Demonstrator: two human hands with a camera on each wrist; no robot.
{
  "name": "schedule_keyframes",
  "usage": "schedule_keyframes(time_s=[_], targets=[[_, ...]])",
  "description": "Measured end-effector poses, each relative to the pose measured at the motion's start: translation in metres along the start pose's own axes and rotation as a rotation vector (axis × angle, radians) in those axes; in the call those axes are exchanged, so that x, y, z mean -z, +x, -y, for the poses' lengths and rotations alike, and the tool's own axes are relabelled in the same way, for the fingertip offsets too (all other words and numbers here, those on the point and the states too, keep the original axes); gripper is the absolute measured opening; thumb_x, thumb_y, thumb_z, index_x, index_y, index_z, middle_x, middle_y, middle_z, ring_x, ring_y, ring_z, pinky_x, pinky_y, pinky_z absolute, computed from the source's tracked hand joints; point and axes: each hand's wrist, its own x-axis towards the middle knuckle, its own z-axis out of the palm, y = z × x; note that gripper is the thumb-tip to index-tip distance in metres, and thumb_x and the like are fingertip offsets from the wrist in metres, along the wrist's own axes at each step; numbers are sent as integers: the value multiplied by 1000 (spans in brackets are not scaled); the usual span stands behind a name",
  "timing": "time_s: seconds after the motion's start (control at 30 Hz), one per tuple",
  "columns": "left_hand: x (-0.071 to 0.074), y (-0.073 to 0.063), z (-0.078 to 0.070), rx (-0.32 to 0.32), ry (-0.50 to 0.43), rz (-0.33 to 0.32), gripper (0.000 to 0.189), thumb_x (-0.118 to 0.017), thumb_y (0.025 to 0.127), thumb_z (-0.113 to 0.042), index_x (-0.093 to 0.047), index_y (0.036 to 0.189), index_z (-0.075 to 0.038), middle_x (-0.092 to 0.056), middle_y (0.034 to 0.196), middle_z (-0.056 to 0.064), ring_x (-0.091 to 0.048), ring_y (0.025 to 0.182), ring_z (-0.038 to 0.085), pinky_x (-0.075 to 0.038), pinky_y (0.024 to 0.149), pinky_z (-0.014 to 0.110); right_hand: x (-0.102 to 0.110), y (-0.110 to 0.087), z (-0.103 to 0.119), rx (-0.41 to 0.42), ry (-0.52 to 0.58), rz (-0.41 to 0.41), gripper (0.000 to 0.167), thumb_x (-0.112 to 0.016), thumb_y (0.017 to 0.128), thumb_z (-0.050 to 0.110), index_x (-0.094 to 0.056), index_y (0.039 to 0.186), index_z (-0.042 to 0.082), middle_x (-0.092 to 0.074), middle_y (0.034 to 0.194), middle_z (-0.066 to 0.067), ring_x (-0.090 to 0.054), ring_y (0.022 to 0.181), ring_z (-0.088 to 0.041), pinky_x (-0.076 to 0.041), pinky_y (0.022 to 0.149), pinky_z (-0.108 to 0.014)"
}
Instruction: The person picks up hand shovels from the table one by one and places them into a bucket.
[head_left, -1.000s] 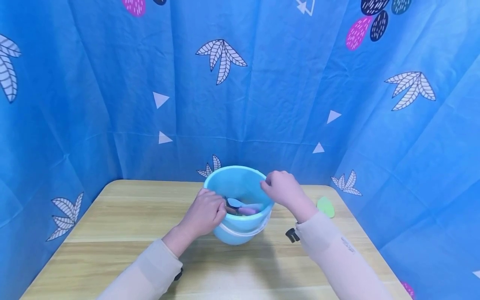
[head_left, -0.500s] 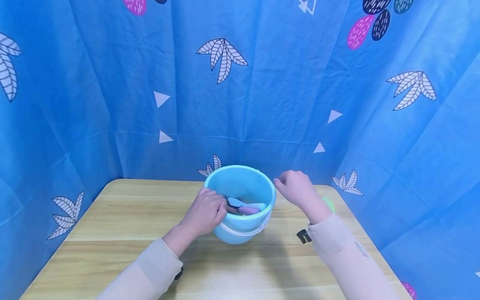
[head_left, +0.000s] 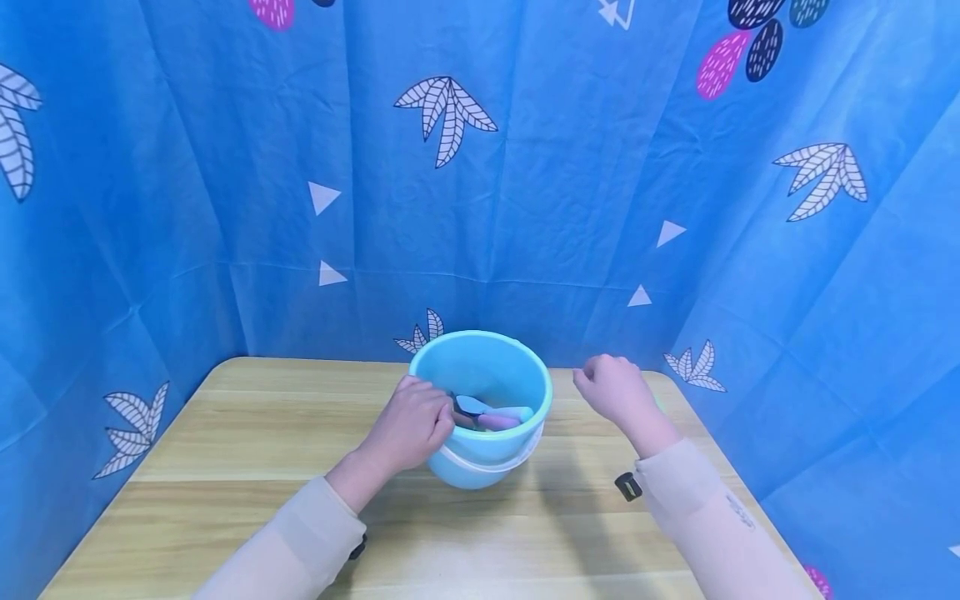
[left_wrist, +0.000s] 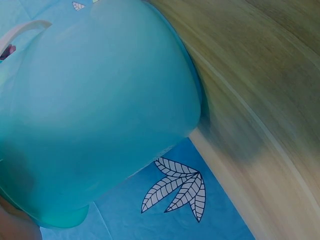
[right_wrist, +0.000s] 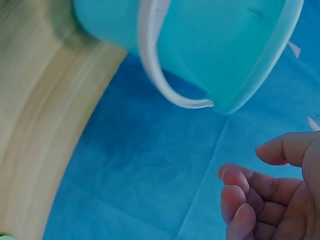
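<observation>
A light-blue bucket [head_left: 476,354] stands on the table, its white handle [right_wrist: 147,45] hanging down against the side. Inside it lie a pale-blue spoon-like piece [head_left: 487,408], a purple piece [head_left: 498,422] and darker items partly hidden. My left hand [head_left: 408,425] grips the near-left rim, fingers over the edge; the left wrist view mostly shows the bucket's outer wall [left_wrist: 110,100]. To the right of the bucket, apart from it, my right hand [head_left: 618,392] hovers. In the right wrist view its fingers are loosely curled, with nothing between them and the thumb.
A green object [head_left: 659,402] lies at the table's right side, mostly hidden behind my right arm. Blue patterned cloth [head_left: 480,208] hangs along the back and sides of the wooden table [head_left: 262,433].
My right hand has let go of the bucket's right rim and moved away to the right, covering most of the green object. My left hand and the bucket have stayed in place.
</observation>
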Motion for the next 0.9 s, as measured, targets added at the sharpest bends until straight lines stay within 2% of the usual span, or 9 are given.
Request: schedule_keyframes(time_s=[0.2,0.4,0.57,0.9], targets=[[0,-1,-1,19,-19,19,31,-48,94,-19,-47,64,-25,-39,59,-14,-42,68,10,-37,82,36,-7,-2,-19,-46,1,8,44,-50,97,23,-38,56,15,-34,50,2,-34,46,-16,-33,50,-32],[1,-1,-3,32,-26,34,31,-47,94,-19,-46,64,-25,-39,60,-15,-42,68,10,-37,83,36,-16,-3,-48,-68,-14,2,45,-49,97,23,-34,55,17,-29,49,4,-27,46,-14,-31,51,-34],[2,0,-3,46,-24,46,30,-45,94,-20,-48,65,-24,-40,60,-14,-42,68,10,-37,84,36,-21,-2,-69,-96,-34,-5,44,-49,97,23,-36,55,16,-31,51,3,-30,47,-15,-32,52,-34],[1,0,-1,44,-21,38,30,-45,94,-20,-48,65,-25,-41,60,-15,-42,68,10,-37,84,36,-26,-2,-92,-181,-38,43,41,-47,96,24,-36,57,15,-31,53,3,-32,50,-16,-33,54,-35]])
